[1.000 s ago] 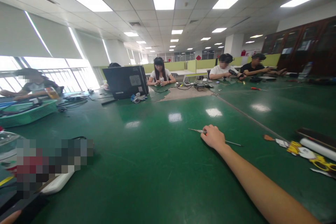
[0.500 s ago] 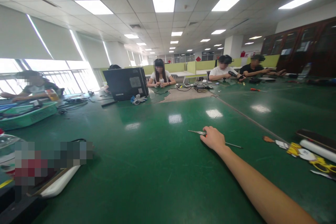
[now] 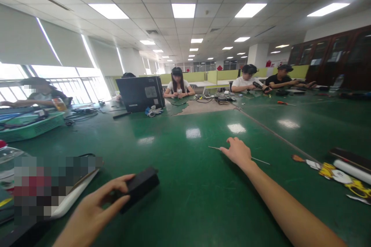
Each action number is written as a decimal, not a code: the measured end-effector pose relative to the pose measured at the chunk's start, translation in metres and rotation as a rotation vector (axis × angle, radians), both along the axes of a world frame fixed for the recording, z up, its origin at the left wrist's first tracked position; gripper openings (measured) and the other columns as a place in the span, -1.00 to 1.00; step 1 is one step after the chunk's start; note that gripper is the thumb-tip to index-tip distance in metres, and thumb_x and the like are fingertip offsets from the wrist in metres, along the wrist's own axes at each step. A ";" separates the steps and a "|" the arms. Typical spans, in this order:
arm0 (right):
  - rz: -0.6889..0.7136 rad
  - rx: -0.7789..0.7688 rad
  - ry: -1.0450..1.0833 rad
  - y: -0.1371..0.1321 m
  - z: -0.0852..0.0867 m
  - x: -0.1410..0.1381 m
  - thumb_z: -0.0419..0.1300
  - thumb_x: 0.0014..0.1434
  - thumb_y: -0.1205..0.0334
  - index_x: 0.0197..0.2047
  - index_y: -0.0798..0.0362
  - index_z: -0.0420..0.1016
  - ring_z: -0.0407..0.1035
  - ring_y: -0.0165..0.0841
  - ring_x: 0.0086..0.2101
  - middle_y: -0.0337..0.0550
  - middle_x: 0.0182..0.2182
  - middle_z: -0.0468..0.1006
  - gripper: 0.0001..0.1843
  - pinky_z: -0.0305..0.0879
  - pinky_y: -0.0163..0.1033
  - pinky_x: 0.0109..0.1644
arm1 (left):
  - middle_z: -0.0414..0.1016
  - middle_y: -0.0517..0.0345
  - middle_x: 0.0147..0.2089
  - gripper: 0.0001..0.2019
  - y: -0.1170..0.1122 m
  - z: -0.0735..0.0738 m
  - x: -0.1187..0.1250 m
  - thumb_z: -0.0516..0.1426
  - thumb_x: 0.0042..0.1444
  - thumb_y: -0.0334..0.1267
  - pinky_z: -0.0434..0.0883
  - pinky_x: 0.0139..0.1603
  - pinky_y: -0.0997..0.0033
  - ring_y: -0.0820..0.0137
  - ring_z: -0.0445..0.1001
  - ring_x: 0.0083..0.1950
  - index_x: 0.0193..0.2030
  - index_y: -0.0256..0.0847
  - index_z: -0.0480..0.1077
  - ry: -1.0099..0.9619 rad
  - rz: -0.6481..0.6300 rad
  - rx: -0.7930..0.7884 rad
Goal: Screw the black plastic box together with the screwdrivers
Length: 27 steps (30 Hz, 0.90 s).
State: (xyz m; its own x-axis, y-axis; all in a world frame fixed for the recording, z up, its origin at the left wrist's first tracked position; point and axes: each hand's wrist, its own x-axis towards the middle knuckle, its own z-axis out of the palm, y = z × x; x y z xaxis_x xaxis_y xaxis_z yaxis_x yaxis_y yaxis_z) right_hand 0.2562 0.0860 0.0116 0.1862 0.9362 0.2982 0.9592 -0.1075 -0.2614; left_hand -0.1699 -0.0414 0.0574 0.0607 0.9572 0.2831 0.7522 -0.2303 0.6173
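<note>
Black block [image 3: 144, 187] sits over the green desk [image 3: 174, 220], its near end clamped between the left hand's [image 3: 94, 208] thumb and fingers — probably to leave the far end free. The right hand [image 3: 238, 152] covers a slim metal tool's [image 3: 261, 161] middle, perhaps steadying it — whether those fingers grip, I cannot tell.

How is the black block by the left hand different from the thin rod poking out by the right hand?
The black block is thick and boxy; the thin rod is skinny like a stick.
The block is dark black, while the rod is pale grey.
The left hand grips the block; the rod runs partly out of sight at the right hand.
Both look straight-sided, seen against the green table.
</note>
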 end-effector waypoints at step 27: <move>0.792 -0.205 1.811 -0.018 0.097 -0.068 0.26 -0.02 0.04 -0.50 0.07 0.32 -0.07 -0.55 -0.69 -0.42 -0.70 0.02 -0.71 -0.27 -0.50 -0.80 | 0.49 0.10 -0.05 -0.60 0.056 -0.044 0.155 0.23 0.06 -0.18 0.32 0.00 0.37 0.29 0.42 -0.08 0.06 -0.15 0.42 -0.104 -0.557 -0.083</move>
